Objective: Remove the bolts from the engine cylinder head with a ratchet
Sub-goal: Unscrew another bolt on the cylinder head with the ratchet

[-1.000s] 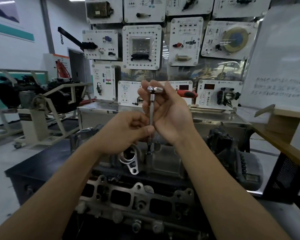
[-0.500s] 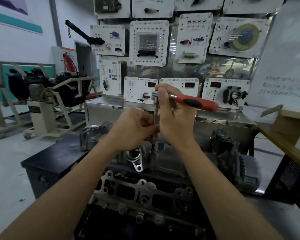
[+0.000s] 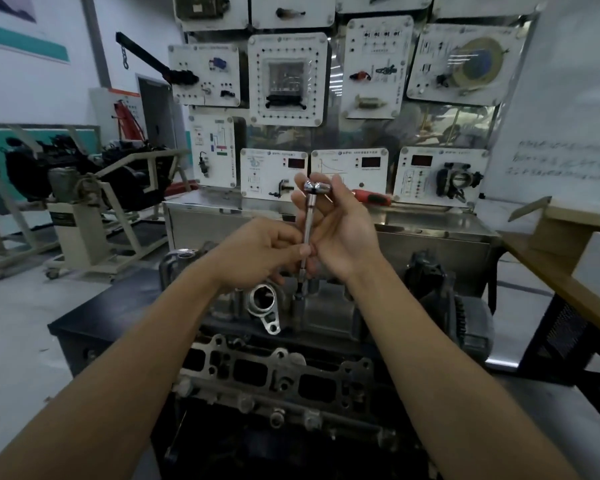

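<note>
**Engine cylinder head**: set on the dark table, at the middle of its near edge, with the ported face turned toward the camera.

**Round housing with a bright flange**: seen on the upper part of the head, just left of the tool.

**Ratchet**: held above the head.
- Its extension bar is stood nearly upright, and the lower end is seated in the top of the head.
- The bolt beneath is hidden.
- The red handle is pointed to the right, behind the right hand.

**Left hand**: fingers curled, with the lower bar pinched between thumb and fingertips.

**Right hand**: fingers curled about the ratchet's head and the upper bar.

**Steel cabinet**: placed behind the table.

**Board of white instrument panels**: mounted above the cabinet.

**Second engine on a stand**: kept at far left.

**Whiteboard**: stood at far right.
</note>
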The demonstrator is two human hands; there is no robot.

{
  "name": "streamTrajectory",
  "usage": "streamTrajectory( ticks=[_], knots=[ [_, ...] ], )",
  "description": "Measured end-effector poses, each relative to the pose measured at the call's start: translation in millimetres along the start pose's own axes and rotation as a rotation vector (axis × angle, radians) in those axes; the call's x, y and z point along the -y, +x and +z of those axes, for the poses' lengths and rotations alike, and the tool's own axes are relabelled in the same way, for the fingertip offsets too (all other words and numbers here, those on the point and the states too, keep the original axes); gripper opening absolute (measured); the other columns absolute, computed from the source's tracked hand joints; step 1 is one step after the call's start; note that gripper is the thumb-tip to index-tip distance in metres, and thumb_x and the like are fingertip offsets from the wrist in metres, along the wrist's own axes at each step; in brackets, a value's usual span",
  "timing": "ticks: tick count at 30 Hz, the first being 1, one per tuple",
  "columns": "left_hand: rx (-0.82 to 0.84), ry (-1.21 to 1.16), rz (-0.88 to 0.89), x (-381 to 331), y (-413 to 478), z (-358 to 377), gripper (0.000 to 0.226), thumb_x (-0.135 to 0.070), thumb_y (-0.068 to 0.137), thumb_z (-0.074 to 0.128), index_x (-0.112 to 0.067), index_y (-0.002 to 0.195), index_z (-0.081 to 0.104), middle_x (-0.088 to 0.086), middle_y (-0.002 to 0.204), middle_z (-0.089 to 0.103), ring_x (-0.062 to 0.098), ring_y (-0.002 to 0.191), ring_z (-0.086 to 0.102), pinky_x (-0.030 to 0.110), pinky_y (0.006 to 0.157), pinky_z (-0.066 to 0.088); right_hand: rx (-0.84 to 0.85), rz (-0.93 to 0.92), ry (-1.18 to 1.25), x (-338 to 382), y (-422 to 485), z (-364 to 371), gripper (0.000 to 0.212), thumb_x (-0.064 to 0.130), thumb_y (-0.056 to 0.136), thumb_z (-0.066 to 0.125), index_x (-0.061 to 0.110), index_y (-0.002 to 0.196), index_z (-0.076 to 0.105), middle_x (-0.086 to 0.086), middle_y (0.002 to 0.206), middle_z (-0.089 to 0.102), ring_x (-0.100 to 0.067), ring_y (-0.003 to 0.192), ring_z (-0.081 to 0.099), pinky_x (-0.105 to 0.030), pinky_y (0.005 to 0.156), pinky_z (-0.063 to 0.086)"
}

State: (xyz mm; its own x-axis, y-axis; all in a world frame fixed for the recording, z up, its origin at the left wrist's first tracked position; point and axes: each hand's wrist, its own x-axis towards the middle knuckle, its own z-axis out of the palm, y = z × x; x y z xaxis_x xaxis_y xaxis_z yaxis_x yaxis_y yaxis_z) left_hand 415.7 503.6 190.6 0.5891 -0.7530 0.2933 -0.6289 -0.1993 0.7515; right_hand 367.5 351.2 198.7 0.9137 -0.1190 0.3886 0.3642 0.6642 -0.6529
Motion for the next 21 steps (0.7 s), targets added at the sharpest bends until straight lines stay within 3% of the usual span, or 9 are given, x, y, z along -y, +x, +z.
streamTrajectory(
  ticks=[2,6,9,11,13,16,19,21],
  knots=[
    [-0.157,0.031,0.009,1.5,-1.4,7.1,0.021,-0.023,0.096,0.067,-0.006,0.085,0.072,0.008,0.069,0.074,0.015,0.056,0.067,0.022,0.052,0.052,-0.063,-0.198,-0.250,-3.1,-1.1,2.1,0.025,0.023,0.107,0.045,0.010,0.102,0.066,-0.006,0.102,0.076,-0.020,0.080,0.074,-0.031,0.072,0.060],
    [-0.318,0.072,0.043,1.8,-6.6,17.6,0.017,-0.017,0.090,0.074,-0.011,0.075,0.071,0.003,0.064,0.073,0.015,0.054,0.070,0.021,0.053,0.053,-0.100,-0.792,-1.035,-11.6,-8.8,2.9,0.019,0.015,0.104,0.054,0.007,0.095,0.068,0.004,0.079,0.067,-0.010,0.072,0.068,-0.017,0.074,0.051],
    [-0.386,0.124,0.042,2.2,-7.2,22.3,0.014,-0.015,0.089,0.075,-0.013,0.076,0.071,0.000,0.061,0.072,0.009,0.047,0.063,0.024,0.050,0.050,-0.110,-0.867,-1.277,-11.7,-11.6,5.2,0.027,0.018,0.105,0.052,-0.003,0.096,0.067,0.006,0.081,0.058,-0.023,0.076,0.064,-0.022,0.077,0.046],
    [-0.382,0.125,0.055,1.5,-7.4,22.3,0.013,-0.019,0.090,0.074,-0.015,0.078,0.072,-0.002,0.063,0.072,0.005,0.045,0.057,0.022,0.048,0.045,-0.124,-0.758,-1.143,-9.8,-13.8,10.3,0.021,0.016,0.105,0.053,0.007,0.094,0.068,-0.003,0.073,0.066,-0.030,0.075,0.067,-0.031,0.069,0.051],
    [-0.288,0.055,0.093,1.5,-8.8,18.7,0.010,-0.018,0.093,0.070,-0.015,0.084,0.073,-0.002,0.065,0.071,0.003,0.046,0.054,0.019,0.049,0.044,-0.116,-0.418,-0.683,-6.3,-13.1,15.7,0.018,0.021,0.105,0.052,0.016,0.100,0.068,-0.007,0.086,0.076,-0.026,0.084,0.074,-0.036,0.076,0.058],
    [-0.104,0.047,0.085,0.5,-10.3,9.9,0.015,-0.021,0.099,0.063,-0.010,0.094,0.073,0.015,0.076,0.069,0.009,0.050,0.052,0.023,0.051,0.046,0.052,0.031,-0.084,4.2,-11.0,11.3,0.027,0.028,0.105,0.045,0.011,0.114,0.064,-0.009,0.108,0.076,-0.024,0.096,0.074,-0.030,0.077,0.059],
    [0.028,0.019,0.061,-3.0,-11.1,3.0,0.019,-0.019,0.102,0.057,-0.012,0.097,0.074,0.003,0.094,0.077,0.006,0.052,0.056,0.016,0.052,0.048,0.121,0.113,0.070,11.3,-8.9,5.9,0.028,0.028,0.097,0.050,0.010,0.110,0.066,-0.010,0.109,0.075,-0.023,0.091,0.075,-0.028,0.069,0.059],
    [0.048,0.023,0.055,-4.0,-11.1,2.8,0.020,-0.019,0.102,0.057,-0.013,0.095,0.075,0.002,0.094,0.077,0.005,0.051,0.055,0.014,0.051,0.047,0.099,0.114,0.061,9.8,-9.9,5.9,0.027,0.028,0.098,0.050,0.010,0.106,0.067,-0.009,0.106,0.076,-0.022,0.087,0.075,-0.028,0.065,0.059]
  ],
)
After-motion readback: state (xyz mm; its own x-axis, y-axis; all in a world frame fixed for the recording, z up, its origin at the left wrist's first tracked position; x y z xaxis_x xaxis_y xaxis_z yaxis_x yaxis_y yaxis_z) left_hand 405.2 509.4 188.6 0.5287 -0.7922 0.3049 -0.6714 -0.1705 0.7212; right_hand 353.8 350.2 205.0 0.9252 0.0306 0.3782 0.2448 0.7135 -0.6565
